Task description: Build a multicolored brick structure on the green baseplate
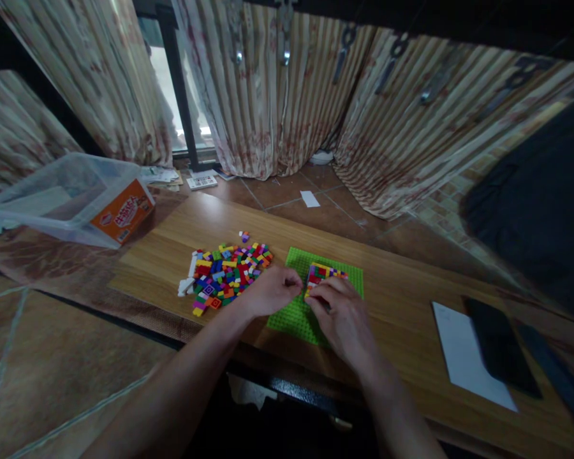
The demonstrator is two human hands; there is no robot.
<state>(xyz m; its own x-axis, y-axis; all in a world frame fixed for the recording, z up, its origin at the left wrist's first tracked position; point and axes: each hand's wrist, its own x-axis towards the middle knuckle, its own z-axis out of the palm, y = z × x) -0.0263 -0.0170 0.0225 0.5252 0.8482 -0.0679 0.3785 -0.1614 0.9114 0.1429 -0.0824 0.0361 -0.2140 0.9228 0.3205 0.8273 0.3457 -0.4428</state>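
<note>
Built bricks [321, 273] sit on the green board [294, 326], right hand [343, 312] at their near edge, left hand [273, 292] curled just beside, whether either grip pinches anything I can't tell; uneven pressing could skew a brick, a leftward swing scatter the loose pile [227, 271].

Our right hand [343, 310] touches the bricks [321, 271] on the plate [297, 324]; our left hand [272, 291] is beside the pile [228, 273].

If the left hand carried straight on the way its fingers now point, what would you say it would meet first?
The left hand would probably meet the brick build on the green baseplate, though the hand's height above the plate is unclear.
</note>
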